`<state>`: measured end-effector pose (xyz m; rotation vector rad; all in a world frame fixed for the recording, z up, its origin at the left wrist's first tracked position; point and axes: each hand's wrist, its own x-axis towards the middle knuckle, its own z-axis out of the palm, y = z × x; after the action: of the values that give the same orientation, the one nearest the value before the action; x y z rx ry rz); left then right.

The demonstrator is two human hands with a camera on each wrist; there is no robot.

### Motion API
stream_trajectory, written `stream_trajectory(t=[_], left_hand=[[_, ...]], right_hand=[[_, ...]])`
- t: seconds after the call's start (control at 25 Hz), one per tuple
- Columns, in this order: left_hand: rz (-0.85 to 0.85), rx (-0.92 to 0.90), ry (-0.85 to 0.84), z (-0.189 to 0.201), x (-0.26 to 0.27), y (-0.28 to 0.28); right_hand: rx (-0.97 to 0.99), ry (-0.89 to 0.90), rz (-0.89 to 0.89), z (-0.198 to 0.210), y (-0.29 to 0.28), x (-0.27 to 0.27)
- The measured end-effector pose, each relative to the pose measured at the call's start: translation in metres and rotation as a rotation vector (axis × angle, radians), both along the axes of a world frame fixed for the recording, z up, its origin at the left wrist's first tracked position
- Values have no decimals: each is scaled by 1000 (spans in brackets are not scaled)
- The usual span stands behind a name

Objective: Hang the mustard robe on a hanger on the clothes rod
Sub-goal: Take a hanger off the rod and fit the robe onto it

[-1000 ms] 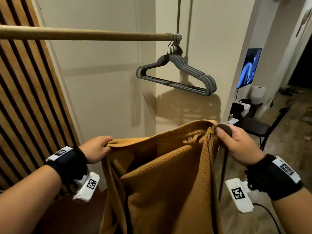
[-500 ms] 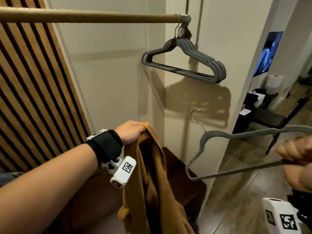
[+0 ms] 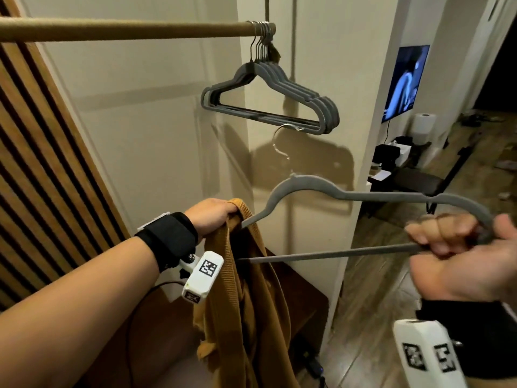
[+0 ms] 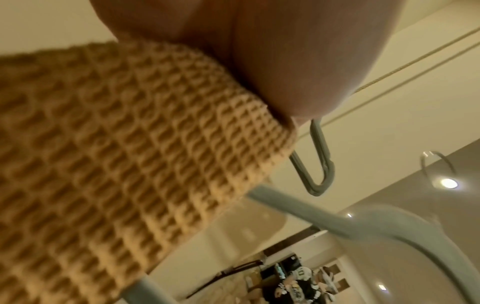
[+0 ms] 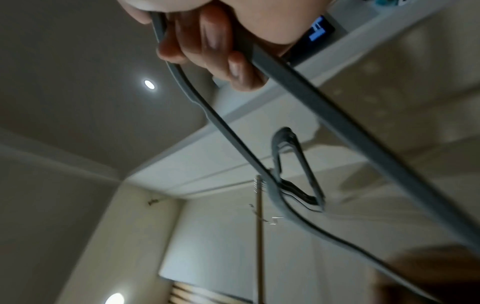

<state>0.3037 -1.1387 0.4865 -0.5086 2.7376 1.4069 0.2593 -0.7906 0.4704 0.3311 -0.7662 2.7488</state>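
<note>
The mustard waffle-knit robe (image 3: 246, 298) hangs bunched from my left hand (image 3: 212, 217), which grips its top edge; the left wrist view shows the robe (image 4: 130, 154) filling the frame under my fingers (image 4: 298, 51). My right hand (image 3: 453, 242) grips the right end of a grey hanger (image 3: 349, 196), fingers (image 5: 207, 43) curled round the hanger (image 5: 298, 82). The hanger's left end is tucked inside the robe's opening. Its metal hook (image 3: 279, 141) points up. The wooden clothes rod (image 3: 120, 29) runs across the top.
Several grey hangers (image 3: 274, 96) hang bunched at the rod's right end. A slatted wood panel (image 3: 42, 169) stands at the left, a cream wall behind. A dark wooden stand (image 3: 296, 298) sits below the robe. To the right a room opens with a lit screen (image 3: 405, 79) and a chair (image 3: 419, 183).
My right hand let go of the robe and now holds the grey hanger alone. It has pushed the hanger's left end into the robe, which hangs from my left hand.
</note>
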Motion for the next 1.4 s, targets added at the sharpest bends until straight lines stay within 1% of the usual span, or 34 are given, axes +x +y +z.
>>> stream_trajectory(t=[0.04,0.08,0.12,0.16,0.2,0.24,0.28,0.32,0.36,0.44,0.48,0.52,0.64,0.68,0.8,0.88,0.92,1.0,1.04,1.08,1.12,1.2,1.24,1.32,1.4], left_hand=[[9,18,29,2,0,2],[45,77,55,5,-1,4],[111,177,84,7,-1,3],[194,282,113,11,-1,2],[273,374,142,15,-1,-2],[339,438,178,20,-1,-7],[384,480,217,24,-1,-12],[409,515,250,28,0,-17],[411,545,270,31,0,-20],[346,558,261,33,0,-15],[294,541,246,32,1,-11],[259,514,239,30,0,-7],[228,469,245,27,2,-4],[207,414,233,26,6,-8],[107,132,193,21,16,-19],[-28,-11,217,22,23,-21],[-122,-117,245,22,25,-24],[-268,-434,255,23,26,-34],[-292,-575,250,21,26,-40],[-299,-646,235,16,24,-45],[-307,-632,211,9,24,-45],[-283,-455,174,-7,25,-40],[-266,-409,195,-14,25,-38],[-221,-402,299,-18,24,-35],[-167,-418,378,-9,23,-37]], right_hand=[[61,-8,57,-11,-14,13],[128,-65,96,-29,-29,24],[171,-81,171,-40,-36,33],[209,-90,204,-56,-41,37],[238,-70,252,-75,-36,35],[333,-98,264,-90,-30,32],[447,-113,310,-96,-27,28],[537,-129,384,-101,-28,29],[608,-155,496,-109,-29,27],[734,-206,663,-109,-36,25],[768,-219,719,-106,-43,26],[796,-217,736,-104,-49,26],[873,-167,623,-99,-63,26],[868,-142,585,-98,-62,25],[843,-80,503,-93,-53,25],[837,-36,476,-89,-48,27],[832,-9,470,-86,-48,28],[825,26,462,-82,-47,30],[823,31,463,-81,-47,29],[822,31,469,-80,-47,30],[833,30,478,-79,-48,31],[874,21,490,-82,-49,30],[880,3,505,-84,-50,27],[838,-28,562,-91,-49,20],[740,-23,596,-103,-44,11]])
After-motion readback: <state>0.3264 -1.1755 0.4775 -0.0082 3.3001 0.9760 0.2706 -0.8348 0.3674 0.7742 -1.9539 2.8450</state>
